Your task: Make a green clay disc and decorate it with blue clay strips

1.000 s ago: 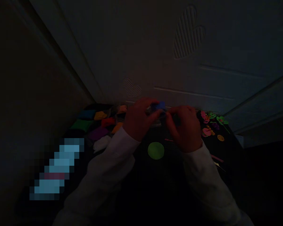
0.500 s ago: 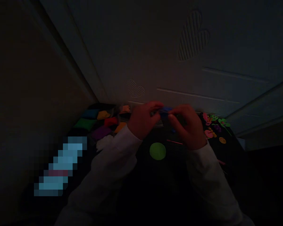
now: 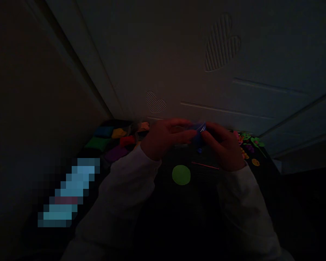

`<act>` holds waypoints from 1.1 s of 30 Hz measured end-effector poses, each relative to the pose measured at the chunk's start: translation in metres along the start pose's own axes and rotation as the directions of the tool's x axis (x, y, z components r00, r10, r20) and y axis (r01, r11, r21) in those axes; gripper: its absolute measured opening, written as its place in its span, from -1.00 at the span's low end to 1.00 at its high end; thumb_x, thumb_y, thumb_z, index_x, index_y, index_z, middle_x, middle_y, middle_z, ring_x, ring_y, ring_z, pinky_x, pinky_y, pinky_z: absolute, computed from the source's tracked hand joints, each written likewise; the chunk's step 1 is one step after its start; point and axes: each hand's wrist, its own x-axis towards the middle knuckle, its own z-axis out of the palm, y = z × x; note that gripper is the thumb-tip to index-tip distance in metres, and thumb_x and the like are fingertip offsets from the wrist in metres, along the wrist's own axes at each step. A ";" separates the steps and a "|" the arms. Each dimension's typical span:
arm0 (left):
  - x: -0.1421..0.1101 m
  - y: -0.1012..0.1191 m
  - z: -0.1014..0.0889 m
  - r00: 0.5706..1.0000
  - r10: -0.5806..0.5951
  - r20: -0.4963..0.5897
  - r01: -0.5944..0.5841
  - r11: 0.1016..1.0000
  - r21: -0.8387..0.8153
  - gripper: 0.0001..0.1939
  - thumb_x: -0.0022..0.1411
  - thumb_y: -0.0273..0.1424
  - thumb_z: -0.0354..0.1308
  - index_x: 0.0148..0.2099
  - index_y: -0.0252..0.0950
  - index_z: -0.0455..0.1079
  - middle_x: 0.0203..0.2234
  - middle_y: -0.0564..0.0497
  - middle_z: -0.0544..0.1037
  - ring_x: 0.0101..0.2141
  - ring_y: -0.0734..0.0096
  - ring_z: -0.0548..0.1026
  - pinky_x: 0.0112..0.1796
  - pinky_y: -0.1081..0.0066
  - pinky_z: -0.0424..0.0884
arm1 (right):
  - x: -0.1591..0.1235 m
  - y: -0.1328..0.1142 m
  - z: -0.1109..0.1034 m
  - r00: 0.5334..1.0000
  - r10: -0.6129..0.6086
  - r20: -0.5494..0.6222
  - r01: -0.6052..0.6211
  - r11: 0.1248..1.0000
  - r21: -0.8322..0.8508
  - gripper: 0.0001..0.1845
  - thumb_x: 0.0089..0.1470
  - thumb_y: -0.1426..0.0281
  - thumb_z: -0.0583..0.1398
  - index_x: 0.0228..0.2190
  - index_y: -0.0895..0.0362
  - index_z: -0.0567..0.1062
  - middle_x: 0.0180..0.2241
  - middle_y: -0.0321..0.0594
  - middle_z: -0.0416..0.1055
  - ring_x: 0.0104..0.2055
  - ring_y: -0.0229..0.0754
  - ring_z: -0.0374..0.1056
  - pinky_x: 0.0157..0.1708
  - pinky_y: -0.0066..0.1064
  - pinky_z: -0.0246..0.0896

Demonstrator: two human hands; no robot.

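Note:
A shiny blue clay packet (image 3: pixel 199 130) is held up between my two hands, above the back of the dark table. My left hand (image 3: pixel 165 139) pinches its left side with fingers and thumb. On its right edge, my right hand (image 3: pixel 224 146) grips with thumb and fingertips. Below the packet, a small blue lump (image 3: pixel 199 150) lies on the table. A flat green disc (image 3: pixel 181 175) rests nearer to me, and a thin pink stick (image 3: pixel 205 165) lies beside it, towards my right hand. The scene is dark, so fine detail of the packet is lost.
Several coloured clay packets, among them a green one (image 3: pixel 97 143) and a purple one (image 3: pixel 116 153), lie at the left. Small shaped pieces, including a green flower (image 3: pixel 257 141) and a yellow disc (image 3: pixel 255 162), sit at the right. A pixelated bright screen (image 3: pixel 67 192) is nearer left. A pale panel (image 3: pixel 179 65) rises behind.
The blue packet has shifted to the right and turned between my hands. Both hands have moved slightly right, and the small blue lump and the pink stick show more fully.

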 end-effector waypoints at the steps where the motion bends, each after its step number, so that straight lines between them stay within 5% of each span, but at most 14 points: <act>1: -0.001 0.000 0.000 1.000 0.030 -0.005 -0.030 0.997 0.066 -0.71 -0.09 -0.38 0.24 -0.24 -0.31 0.40 -0.36 -0.02 0.54 -0.35 0.37 0.51 -0.35 0.39 0.47 | 0.000 -0.001 0.000 1.000 0.006 -0.001 -0.006 1.000 0.010 -0.69 -0.02 0.30 0.14 -0.17 0.04 0.40 -0.20 -0.23 0.43 -0.16 -0.18 0.35 -0.16 -0.22 0.25; 10: 0.001 -0.003 -0.003 0.965 0.263 0.003 -0.239 0.871 0.430 -0.78 -0.04 -0.32 0.21 -0.30 -0.30 0.45 -0.39 0.00 0.54 -0.37 0.42 0.49 -0.34 0.44 0.41 | -0.001 -0.002 0.002 0.997 0.062 0.045 -0.067 0.990 0.128 -0.75 -0.04 0.33 0.17 -0.24 0.06 0.41 -0.26 -0.24 0.44 -0.25 -0.21 0.37 -0.21 -0.25 0.28; 15: -0.001 0.002 -0.002 0.939 0.331 0.091 -0.321 0.755 0.572 -0.81 -0.03 -0.36 0.20 -0.30 -0.29 0.46 -0.36 0.01 0.53 -0.38 0.47 0.47 -0.36 0.51 0.37 | -0.001 -0.007 -0.006 0.993 0.070 0.092 -0.072 0.997 0.024 -0.72 -0.08 0.36 0.19 -0.23 0.08 0.42 -0.21 -0.20 0.40 -0.18 -0.20 0.34 -0.18 -0.25 0.26; 23: -0.003 0.006 -0.001 0.915 0.379 0.136 -0.358 0.613 0.704 -0.87 -0.05 -0.40 0.23 -0.37 -0.32 0.46 -0.46 0.06 0.52 -0.46 0.57 0.44 -0.45 0.58 0.30 | -0.003 -0.009 -0.007 0.986 0.129 0.104 -0.133 0.990 0.040 -0.82 -0.04 0.38 0.15 -0.31 0.13 0.42 -0.36 -0.23 0.43 -0.32 -0.23 0.36 -0.24 -0.29 0.27; 33: 0.000 0.003 0.000 0.922 0.376 0.093 -0.324 0.616 0.718 -0.92 -0.04 -0.42 0.21 -0.41 -0.31 0.45 -0.47 0.07 0.52 -0.44 0.55 0.45 -0.41 0.56 0.31 | -0.003 -0.010 0.000 0.992 0.116 0.043 -0.112 0.989 -0.094 -0.85 -0.01 0.40 0.11 -0.34 0.12 0.43 -0.37 -0.24 0.45 -0.32 -0.24 0.37 -0.29 -0.36 0.26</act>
